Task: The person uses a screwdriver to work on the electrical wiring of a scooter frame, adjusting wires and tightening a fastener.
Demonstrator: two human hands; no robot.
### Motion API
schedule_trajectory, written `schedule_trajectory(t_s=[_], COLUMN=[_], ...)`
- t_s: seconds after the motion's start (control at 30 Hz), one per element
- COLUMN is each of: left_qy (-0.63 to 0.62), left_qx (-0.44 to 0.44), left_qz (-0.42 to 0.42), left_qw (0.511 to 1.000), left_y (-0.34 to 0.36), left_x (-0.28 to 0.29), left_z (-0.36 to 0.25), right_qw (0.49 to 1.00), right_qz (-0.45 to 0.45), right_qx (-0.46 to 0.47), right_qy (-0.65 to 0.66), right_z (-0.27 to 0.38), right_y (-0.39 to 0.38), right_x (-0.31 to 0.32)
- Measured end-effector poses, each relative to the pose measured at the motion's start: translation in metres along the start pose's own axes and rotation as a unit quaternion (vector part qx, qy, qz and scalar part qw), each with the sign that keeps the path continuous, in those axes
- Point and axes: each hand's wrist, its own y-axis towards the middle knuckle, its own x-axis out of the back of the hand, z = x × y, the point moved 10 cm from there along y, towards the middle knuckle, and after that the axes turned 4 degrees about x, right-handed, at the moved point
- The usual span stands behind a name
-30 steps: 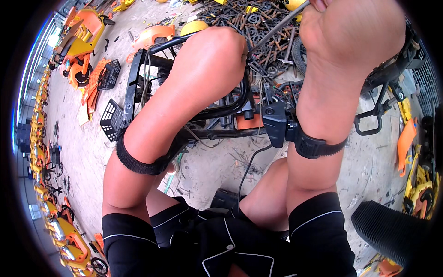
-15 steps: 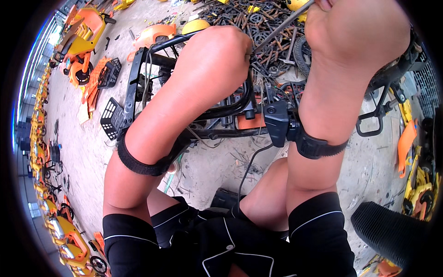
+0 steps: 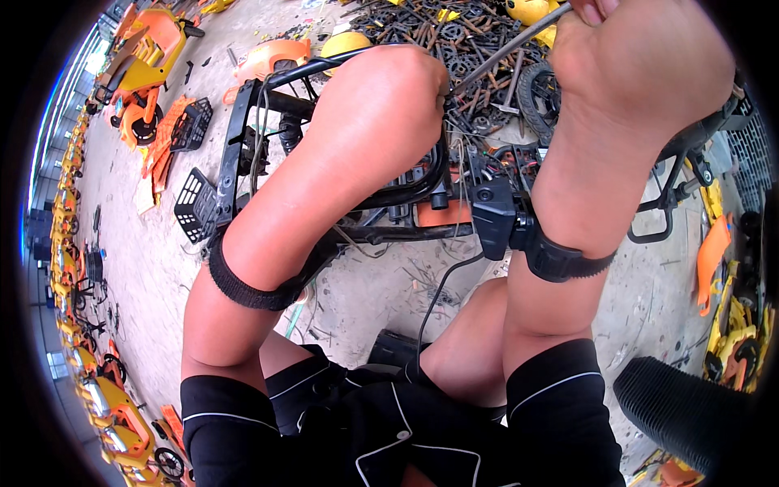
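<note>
A slim grey metal rod [image 3: 511, 47] runs slantwise between my hands, above a black vehicle frame [image 3: 389, 234]. My right hand [image 3: 641, 61] is curled around the rod's upper end, palm side and thumb showing. The rod's lower end reaches the far side of my left hand [image 3: 381, 109], which is closed in a fist over the frame's curved black tube. Its fingers face away, so what they grip is hidden. Thin cables [image 3: 260, 138] hang along the frame at its left.
A heap of rusty metal parts [image 3: 454, 32] lies beyond the frame, with a small tyre [image 3: 537, 101] at its edge. Black plastic baskets [image 3: 193, 126] and orange panels [image 3: 161, 174] lie left. Yellow-orange vehicles [image 3: 158, 49] line the left side. A black ribbed object [image 3: 673, 410] is at lower right.
My right hand and the upper end of the rod have shifted slightly to the right. My left fist stays nearly in place.
</note>
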Motion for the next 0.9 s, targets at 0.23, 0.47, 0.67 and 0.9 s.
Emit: schedule_trajectory(t_s=[0.23,0.47,0.67,0.9], left_qy=[0.004,0.008,0.003,0.002], left_qx=[-0.011,-0.004,-0.009,-0.01], left_qz=[-0.007,-0.001,-0.003,-0.005], left_qw=[1.0,1.0,1.0,1.0], left_y=[-0.0003,0.0006,-0.0007,-0.0005], left_x=[0.001,-0.0012,0.0003,0.0003], left_z=[-0.0013,0.0009,-0.0011,-0.002], right_qw=[1.0,1.0,1.0,1.0], right_qz=[0.004,0.005,0.008,0.011], right_qx=[0.0,0.004,0.009,0.009], right_qy=[0.005,0.007,0.014,0.012], right_z=[-0.0009,-0.0023,-0.0006,-0.0012], right_y=[-0.0001,0.0037,0.0059,0.0063], right_x=[-0.0001,0.0013,0.0019,0.0017])
